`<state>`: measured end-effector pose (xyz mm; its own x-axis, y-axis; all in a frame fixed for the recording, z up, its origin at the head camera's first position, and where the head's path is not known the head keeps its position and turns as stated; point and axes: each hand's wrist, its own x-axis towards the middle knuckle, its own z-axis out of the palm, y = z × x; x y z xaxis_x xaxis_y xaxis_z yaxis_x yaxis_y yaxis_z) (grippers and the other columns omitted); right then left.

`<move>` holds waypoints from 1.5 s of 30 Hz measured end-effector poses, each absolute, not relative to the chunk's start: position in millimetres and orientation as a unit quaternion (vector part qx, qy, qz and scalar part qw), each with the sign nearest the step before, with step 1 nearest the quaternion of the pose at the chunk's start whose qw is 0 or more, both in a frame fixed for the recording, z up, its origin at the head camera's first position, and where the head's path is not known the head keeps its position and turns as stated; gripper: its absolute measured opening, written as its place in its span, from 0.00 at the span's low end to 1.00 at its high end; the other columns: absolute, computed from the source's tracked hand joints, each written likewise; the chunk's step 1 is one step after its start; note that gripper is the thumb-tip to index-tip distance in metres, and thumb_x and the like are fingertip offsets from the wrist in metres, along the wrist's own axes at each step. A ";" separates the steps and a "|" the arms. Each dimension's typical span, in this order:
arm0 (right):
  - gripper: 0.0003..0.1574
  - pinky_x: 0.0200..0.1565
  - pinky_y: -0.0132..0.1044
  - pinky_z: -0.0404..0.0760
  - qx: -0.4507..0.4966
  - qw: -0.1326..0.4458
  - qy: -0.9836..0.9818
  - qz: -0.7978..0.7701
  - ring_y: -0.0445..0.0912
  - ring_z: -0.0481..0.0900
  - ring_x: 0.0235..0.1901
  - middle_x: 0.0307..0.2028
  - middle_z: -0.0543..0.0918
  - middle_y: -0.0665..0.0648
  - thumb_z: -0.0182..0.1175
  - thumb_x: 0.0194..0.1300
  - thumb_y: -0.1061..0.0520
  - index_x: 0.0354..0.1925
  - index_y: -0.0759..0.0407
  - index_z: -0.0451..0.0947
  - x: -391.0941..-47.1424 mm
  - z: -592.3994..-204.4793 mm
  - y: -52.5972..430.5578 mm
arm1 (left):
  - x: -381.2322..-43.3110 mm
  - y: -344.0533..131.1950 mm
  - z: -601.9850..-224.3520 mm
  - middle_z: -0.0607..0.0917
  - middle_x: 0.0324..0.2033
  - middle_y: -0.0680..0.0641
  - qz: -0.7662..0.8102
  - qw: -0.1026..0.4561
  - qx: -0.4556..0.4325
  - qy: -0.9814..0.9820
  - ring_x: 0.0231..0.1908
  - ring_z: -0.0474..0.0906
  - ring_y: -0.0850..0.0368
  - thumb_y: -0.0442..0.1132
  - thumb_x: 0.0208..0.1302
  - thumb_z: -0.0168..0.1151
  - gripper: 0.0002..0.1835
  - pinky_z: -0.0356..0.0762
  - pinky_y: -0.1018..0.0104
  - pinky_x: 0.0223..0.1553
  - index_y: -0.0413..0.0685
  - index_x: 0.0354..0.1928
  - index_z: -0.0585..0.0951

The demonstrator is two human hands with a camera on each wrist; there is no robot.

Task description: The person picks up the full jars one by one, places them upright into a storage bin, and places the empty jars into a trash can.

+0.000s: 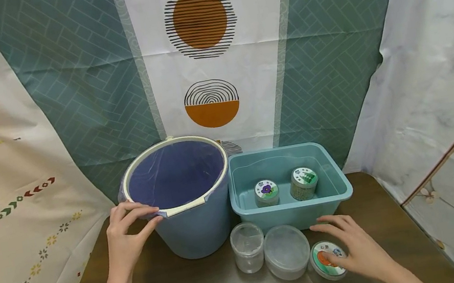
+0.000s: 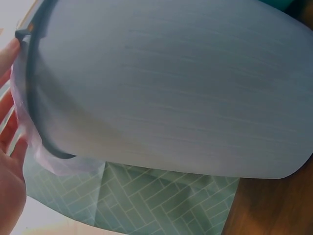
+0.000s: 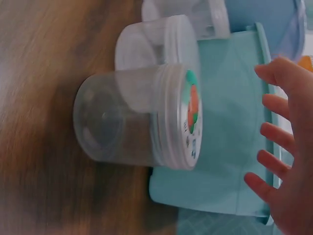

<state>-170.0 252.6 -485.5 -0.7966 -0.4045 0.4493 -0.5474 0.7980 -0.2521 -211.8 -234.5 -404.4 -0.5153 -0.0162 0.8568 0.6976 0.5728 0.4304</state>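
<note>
At the near left rim of a blue trash bin (image 1: pixel 199 232), my left hand (image 1: pixel 128 234) pinches the edge between thumb and fingers. The bin has a cream ring (image 1: pixel 188 205) and a thin clear bag folded over its edge; the left wrist view shows the bag (image 2: pixel 54 164) hanging outside the rim. My right hand (image 1: pixel 355 250) hovers with spread fingers over a clear jar whose lid (image 1: pixel 327 259) has a green and orange label. The right wrist view shows that jar (image 3: pixel 127 117) standing apart from the fingers.
A wide clear tub (image 1: pixel 286 251) and a narrow clear jar (image 1: pixel 248 248) stand between bin and labelled jar. Behind them is a teal basin (image 1: pixel 292 213) holding a jar with a purple flower label (image 1: pixel 266 189) and a jar with a green label (image 1: pixel 305 176). Curtains surround the brown table.
</note>
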 end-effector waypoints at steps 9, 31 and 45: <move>0.39 0.43 0.40 0.79 0.321 0.089 -0.933 0.139 0.39 0.70 0.52 0.58 0.76 0.43 0.75 0.48 0.42 0.59 0.35 0.76 -174.8 -489.2 256.2 | -221.5 -244.6 -418.1 0.82 0.34 0.43 -0.401 0.444 -0.222 -0.770 0.45 0.69 0.65 0.20 0.27 0.78 0.22 0.59 0.76 0.52 0.43 0.32 0.89; 0.43 0.28 0.29 0.73 0.384 -0.071 -0.913 0.120 0.41 0.67 0.45 0.49 0.70 0.43 0.77 0.41 0.49 0.57 0.36 0.72 -191.5 -475.2 259.9 | -222.1 -241.6 -416.3 0.82 0.33 0.42 -0.400 0.453 -0.233 -0.762 0.43 0.70 0.63 0.20 0.27 0.77 0.21 0.59 0.76 0.52 0.41 0.31 0.89; 0.44 0.30 0.29 0.72 0.404 -0.082 -0.911 0.028 0.36 0.67 0.41 0.44 0.70 0.40 0.78 0.40 0.42 0.57 0.32 0.72 -203.5 -413.6 243.9 | -218.7 -238.2 -412.7 0.81 0.31 0.41 -0.406 0.451 -0.231 -0.761 0.41 0.71 0.63 0.18 0.27 0.76 0.20 0.58 0.76 0.51 0.39 0.30 0.88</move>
